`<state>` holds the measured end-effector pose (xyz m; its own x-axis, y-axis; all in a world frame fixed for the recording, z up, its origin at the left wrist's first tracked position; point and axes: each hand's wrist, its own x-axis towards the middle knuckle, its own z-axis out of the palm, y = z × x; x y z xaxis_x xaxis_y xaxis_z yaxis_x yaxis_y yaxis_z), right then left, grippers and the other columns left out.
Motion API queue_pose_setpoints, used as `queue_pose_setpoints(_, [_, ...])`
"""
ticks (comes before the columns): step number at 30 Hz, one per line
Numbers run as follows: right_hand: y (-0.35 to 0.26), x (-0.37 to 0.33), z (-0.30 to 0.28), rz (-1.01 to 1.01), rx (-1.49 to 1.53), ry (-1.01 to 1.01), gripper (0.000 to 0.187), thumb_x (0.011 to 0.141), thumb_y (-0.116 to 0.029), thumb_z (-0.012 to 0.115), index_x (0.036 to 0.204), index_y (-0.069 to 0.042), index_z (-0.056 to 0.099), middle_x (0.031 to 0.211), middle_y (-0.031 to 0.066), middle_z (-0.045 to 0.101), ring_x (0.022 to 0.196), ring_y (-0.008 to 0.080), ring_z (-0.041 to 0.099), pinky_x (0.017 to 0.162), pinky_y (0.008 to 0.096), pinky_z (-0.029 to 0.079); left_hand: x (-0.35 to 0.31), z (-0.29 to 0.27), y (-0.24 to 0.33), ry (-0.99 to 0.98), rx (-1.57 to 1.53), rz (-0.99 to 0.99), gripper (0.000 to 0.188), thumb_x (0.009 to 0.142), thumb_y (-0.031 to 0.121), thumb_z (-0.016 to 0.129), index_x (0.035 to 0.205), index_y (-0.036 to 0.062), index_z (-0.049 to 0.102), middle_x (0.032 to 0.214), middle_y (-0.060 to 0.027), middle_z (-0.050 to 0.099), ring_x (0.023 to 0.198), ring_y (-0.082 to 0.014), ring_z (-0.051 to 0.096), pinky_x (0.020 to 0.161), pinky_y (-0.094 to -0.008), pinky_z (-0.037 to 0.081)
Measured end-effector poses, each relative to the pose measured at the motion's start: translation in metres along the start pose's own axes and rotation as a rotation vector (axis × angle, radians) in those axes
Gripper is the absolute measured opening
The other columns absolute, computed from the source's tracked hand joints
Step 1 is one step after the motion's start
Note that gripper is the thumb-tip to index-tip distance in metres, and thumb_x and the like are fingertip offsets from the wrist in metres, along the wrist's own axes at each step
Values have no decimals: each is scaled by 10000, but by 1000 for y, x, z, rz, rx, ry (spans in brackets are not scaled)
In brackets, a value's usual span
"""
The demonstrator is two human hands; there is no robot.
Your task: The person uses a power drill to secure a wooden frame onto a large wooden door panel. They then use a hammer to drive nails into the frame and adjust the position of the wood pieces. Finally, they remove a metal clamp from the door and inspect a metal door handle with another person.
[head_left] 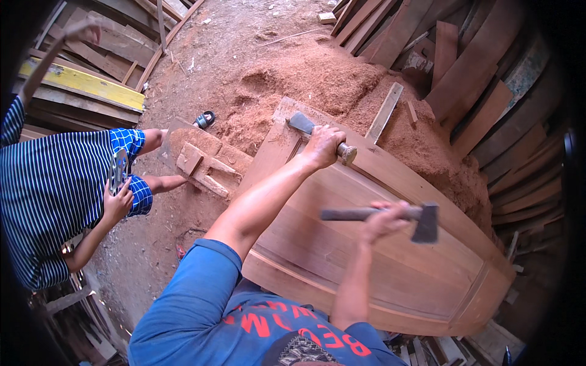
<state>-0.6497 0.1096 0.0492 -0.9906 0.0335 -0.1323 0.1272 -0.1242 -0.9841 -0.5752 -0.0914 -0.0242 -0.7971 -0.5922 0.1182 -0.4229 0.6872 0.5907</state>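
Observation:
A large wooden panel door (378, 256) with framed recessed panels lies flat in front of me. Over its far left corner, my left hand (323, 148) grips a chisel (300, 124); the wide metal blade points up and left, and the butt of the handle sticks out on the right. My right hand (386, 221), a little blurred, is closed around the handle of a hatchet (425, 224) above the middle of the door. The hatchet's dark head points right, apart from the chisel. Whether the chisel's edge touches the door frame I cannot tell.
Beyond the door is a heap of reddish sawdust (317, 73), with a narrow board (384, 113) beside the far edge. Planks (476, 67) lean along the right. At left stands a person in a striped shirt (55, 201), holding a flat patterned object (118, 171), near a wooden block (207, 171).

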Motion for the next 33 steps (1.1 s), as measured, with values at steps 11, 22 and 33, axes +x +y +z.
queue_pose_setpoints(11, [55,-23,-9,286,-75,-411,226,1060,-279,546,1030,-73,457,594,-9,486,411,106,492,369,272,454,-1,2,1,3,119,8,125,757,88,713,876,118,694,936,-101,681,979,-345,636,860,-484,453])
queue_pose_setpoints(22, [46,-1,-93,430,-589,-811,186,956,-168,694,977,-74,536,655,14,555,449,118,537,386,275,434,-91,5,35,-25,30,258,91,683,94,726,730,111,649,795,-88,655,872,-322,649,836,-461,491])
queue_pose_setpoints(33, [5,32,-204,-377,-1293,-846,305,813,-181,798,962,18,621,916,191,626,867,404,614,791,507,488,-184,23,119,-103,60,332,311,786,124,678,1091,106,619,1172,-134,547,1227,-324,510,1045,-507,386])
